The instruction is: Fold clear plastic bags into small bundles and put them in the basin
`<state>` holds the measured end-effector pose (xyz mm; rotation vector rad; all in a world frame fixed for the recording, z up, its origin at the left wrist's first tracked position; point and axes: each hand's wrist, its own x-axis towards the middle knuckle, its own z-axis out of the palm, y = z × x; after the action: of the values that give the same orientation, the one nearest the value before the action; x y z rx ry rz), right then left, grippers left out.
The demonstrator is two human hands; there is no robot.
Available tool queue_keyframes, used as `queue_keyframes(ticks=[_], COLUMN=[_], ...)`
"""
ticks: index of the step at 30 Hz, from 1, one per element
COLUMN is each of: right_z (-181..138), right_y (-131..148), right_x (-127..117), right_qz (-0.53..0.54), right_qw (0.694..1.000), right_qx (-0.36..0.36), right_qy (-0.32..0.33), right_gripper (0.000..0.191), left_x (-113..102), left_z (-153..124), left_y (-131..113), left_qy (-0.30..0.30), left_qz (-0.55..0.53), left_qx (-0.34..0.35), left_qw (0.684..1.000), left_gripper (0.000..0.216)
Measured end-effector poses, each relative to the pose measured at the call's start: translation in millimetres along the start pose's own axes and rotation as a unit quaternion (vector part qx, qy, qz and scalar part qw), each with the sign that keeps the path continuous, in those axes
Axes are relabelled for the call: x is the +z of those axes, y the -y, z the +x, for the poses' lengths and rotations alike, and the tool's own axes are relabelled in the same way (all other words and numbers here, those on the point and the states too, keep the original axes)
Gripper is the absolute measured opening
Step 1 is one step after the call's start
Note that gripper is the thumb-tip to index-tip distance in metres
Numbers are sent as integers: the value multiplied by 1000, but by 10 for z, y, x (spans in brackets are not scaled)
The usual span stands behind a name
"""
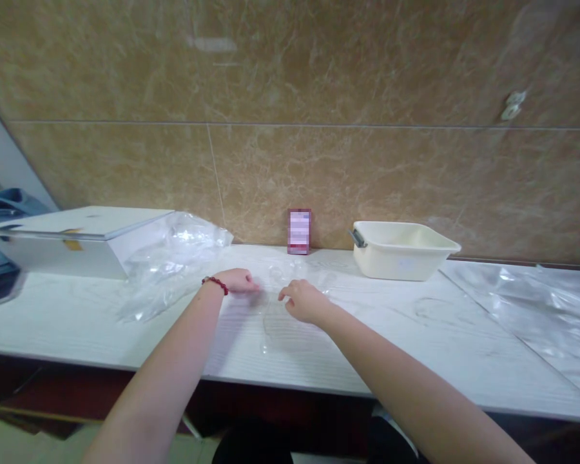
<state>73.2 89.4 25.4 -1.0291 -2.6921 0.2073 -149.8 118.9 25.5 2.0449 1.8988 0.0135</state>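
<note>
A see-through piece of plastic (297, 332) lies on the white table in front of me; its outline is faint and I cannot make out its exact kind. My left hand (239, 281), with a dark red bead bracelet (215, 283) at the wrist, is at the plastic's left edge. Its fingers are curled in, with one fingertip reaching toward the plastic; what they hold, if anything, is too faint to tell. Over the middle of the plastic is my right hand (304, 301), palm down, its bent fingers apart from the thumb, with nothing visible in them.
A phone (299, 232) with a blurred screen leans upright against the tiled wall. Right of it stands a cream plastic basin (401, 258) with a grey handle. Crumpled clear plastic (174, 258) lies beside a white box (72, 248) at left. More clear sheeting (541, 309) covers the right end.
</note>
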Motion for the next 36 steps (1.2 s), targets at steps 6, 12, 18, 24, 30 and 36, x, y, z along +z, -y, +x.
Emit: queue_keyframes(ticks=[6,12,18,24,30,36], right_z=[139,23,-53,-13,-51,2], right_y=[-143,-88,-28,-108,-81,-131], right_x=[87,256,235,278,275,297], right_qz=[49,52,45,78,62,94], right_qw=[998,999,999,996,998,988], right_qx=[17,-7,1,10,-3,44], right_qy=[-46,-5,-6,-39,-22,-116], right_gripper=[31,30,31,28,34,24], left_x=[80,93,209,268,300,333], left_z=[92,91,-6,-42,-91,-86], left_y=[26,-23,-108,-222,-339,-323], left_qy=[8,12,26,-83,-39,-20], left_qz=[-1,-179,-343,-433,-567,-527], left_qx=[125,148,137,107,121,149], left_qw=[992,973,929,891,814,837], left_gripper=[26,23,36,40,25,26])
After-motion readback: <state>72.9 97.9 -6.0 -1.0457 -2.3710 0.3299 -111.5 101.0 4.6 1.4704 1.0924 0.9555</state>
